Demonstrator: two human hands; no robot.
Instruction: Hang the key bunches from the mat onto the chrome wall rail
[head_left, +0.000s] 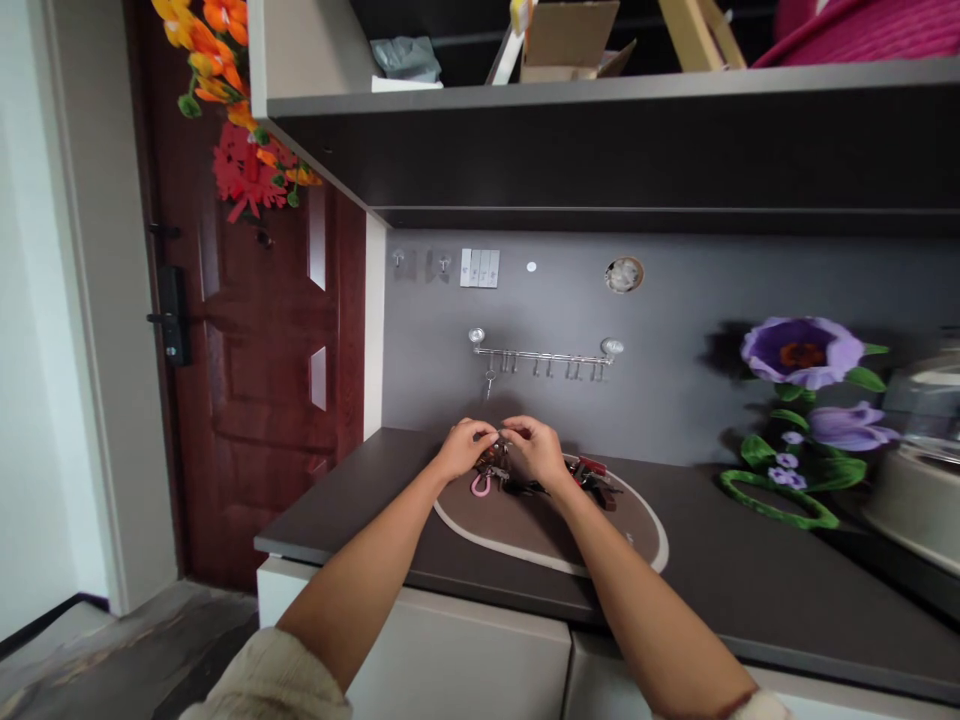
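Pale sleeves (274,680) trail 2 hands (466,448) (535,450) pinching keys (503,452).

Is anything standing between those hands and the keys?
Nothing visible is. The left hand and right hand already appear to pinch the top of the keys, above the brown mat.

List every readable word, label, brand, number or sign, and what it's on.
None readable.
Wall switches: small dark marks, too small to read.
Mat: tiny pale mark near its right end, too small to read.
Keys: too small and blurred to tell if marked.
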